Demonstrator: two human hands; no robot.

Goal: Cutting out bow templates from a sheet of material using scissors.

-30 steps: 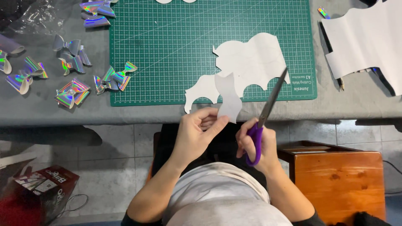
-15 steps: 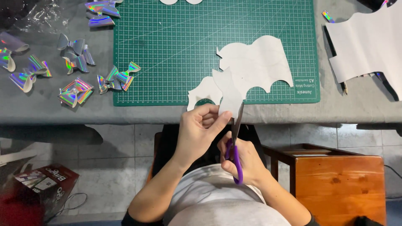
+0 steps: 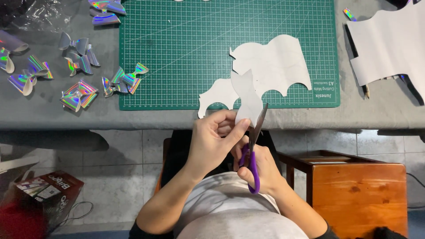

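Nearest the body: right hand [image 3: 261, 170] closed through the purple handles of the scissors [image 3: 253, 148], blades pointing away toward the table and set at the near edge of a white paper cutout [image 3: 270, 66]. Left hand [image 3: 212, 137] pinches the cutout's near lobe between thumb and fingers, holding it just off the table's near edge; the rest of the sheet lies back onto the green cutting mat [image 3: 177, 53]. Step in hand, as I judge it: trimming the scalloped outline. Next cut looks to need the left hand turning the paper so the curve feeds into the blades. Counts: one scissors, one cutout in hand, one mat. Toward the table's left edge, holographic foil bows [image 3: 126, 79], about eight visible, some cropped. At the far right corner, one larger white sheet [image 3: 389, 44].
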